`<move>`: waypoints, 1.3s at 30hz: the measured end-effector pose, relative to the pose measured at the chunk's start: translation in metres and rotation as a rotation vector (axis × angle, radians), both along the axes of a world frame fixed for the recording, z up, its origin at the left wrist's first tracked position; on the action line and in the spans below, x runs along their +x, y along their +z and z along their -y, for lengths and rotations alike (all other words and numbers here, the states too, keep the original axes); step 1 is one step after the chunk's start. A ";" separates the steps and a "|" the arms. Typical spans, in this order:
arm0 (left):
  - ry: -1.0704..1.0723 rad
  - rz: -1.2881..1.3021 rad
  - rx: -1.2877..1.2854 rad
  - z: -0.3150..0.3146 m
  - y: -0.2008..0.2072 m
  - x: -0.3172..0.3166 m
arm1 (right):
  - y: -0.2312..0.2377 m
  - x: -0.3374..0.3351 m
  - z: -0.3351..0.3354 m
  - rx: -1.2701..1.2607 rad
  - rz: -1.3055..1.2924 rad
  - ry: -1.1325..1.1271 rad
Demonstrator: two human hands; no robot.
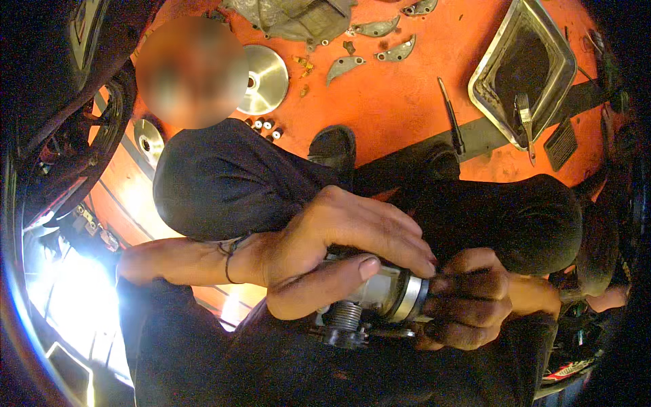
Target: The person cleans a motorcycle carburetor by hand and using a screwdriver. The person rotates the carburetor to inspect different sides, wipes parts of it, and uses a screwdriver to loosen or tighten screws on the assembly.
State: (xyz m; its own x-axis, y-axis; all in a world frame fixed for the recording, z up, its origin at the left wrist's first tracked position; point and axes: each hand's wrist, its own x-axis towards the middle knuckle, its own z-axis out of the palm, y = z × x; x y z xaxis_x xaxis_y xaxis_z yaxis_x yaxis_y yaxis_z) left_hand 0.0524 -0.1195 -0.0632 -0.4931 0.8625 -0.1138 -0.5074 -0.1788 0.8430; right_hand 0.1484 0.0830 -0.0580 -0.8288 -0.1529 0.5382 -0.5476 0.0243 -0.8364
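left hand (332, 251) fingers curled tight over a metal part (380, 292), steadying it | right hand (468, 305) closed on its ringed end, as if twisting | part between both palms | orange floor (407, 102) beyond fingertips

We see no packages, labels, signs or screens anywhere in this view; nothing here bears a printed face that we can make out.
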 end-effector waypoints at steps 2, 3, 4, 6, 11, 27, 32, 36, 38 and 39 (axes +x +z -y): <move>-0.012 0.009 -0.005 -0.002 0.001 -0.003 | 0.001 0.001 -0.001 0.000 -0.002 -0.012; -0.028 0.010 0.008 -0.003 -0.003 -0.004 | -0.002 0.003 0.001 0.003 -0.012 -0.038; -0.046 0.009 0.023 -0.004 -0.007 -0.006 | -0.003 0.005 0.002 0.008 -0.023 -0.065; -0.050 0.002 0.030 -0.004 -0.008 -0.007 | -0.004 -0.001 0.001 0.001 -0.018 -0.059; -0.060 0.087 -0.016 -0.003 0.003 -0.025 | 0.003 -0.023 0.009 -0.080 0.003 -0.172; 0.168 0.532 -0.220 -0.022 0.059 -0.014 | 0.061 0.040 -0.081 0.346 0.209 -1.080; 0.219 0.421 -0.164 -0.025 0.073 -0.010 | 0.045 0.094 -0.046 0.605 0.511 -1.069; 0.240 0.298 -0.103 -0.019 0.070 0.000 | 0.077 0.090 -0.029 -0.077 0.260 -0.879; 0.265 0.089 -0.120 -0.015 0.067 0.004 | 0.088 0.048 0.003 -0.583 0.327 -0.629; 0.309 -0.072 -0.168 -0.011 0.066 0.007 | 0.086 0.033 0.010 -0.723 0.527 -0.438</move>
